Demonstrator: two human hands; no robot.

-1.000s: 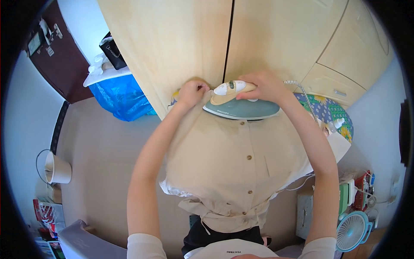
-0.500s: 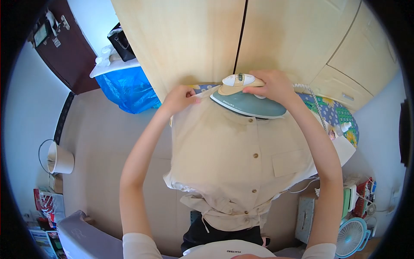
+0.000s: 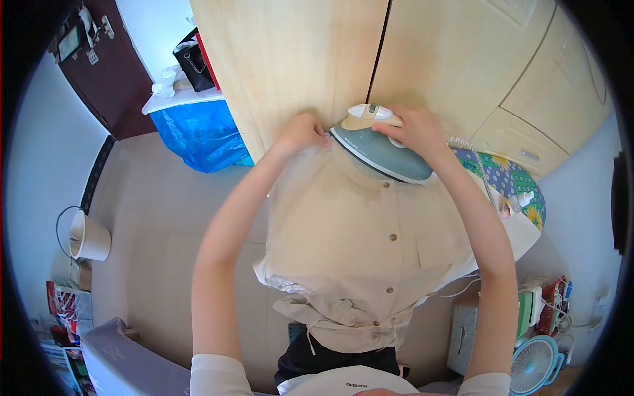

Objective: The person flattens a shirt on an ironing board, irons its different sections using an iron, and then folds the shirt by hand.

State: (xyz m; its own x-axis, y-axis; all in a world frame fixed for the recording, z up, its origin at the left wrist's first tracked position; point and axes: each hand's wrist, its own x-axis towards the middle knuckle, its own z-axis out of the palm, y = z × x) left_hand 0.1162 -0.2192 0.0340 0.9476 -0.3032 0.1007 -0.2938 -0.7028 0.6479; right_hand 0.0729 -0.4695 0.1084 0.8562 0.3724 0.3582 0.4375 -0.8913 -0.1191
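Note:
A beige buttoned shirt (image 3: pixel 337 218) lies spread in front of me, its lower part bunched near my waist. My right hand (image 3: pixel 417 132) is wrapped round the handle of a teal and cream clothes iron (image 3: pixel 380 150). The iron rests at the shirt's upper edge, its tip pointing up and left. Just left of that tip, my left hand (image 3: pixel 306 134) pinches the shirt's upper left edge, fingers closed on the fabric. Beneath the shirt, a flowered ironing board (image 3: pixel 498 173) shows on the right, and the iron's cord (image 3: pixel 477 155) trails over it.
Pale cupboard doors (image 3: pixel 290 59) stand right behind the board. A small spray bottle (image 3: pixel 523 199) lies on the board's right side. To the left are a blue plastic bag (image 3: pixel 198 135) and a white bucket (image 3: pixel 90 237). A fan (image 3: pixel 533 363) stands at lower right.
My left hand has moved right and slightly up, nearer the iron's tip, drawing the shirt edge along. The iron has tilted a little, its tip higher. The view has shifted slightly.

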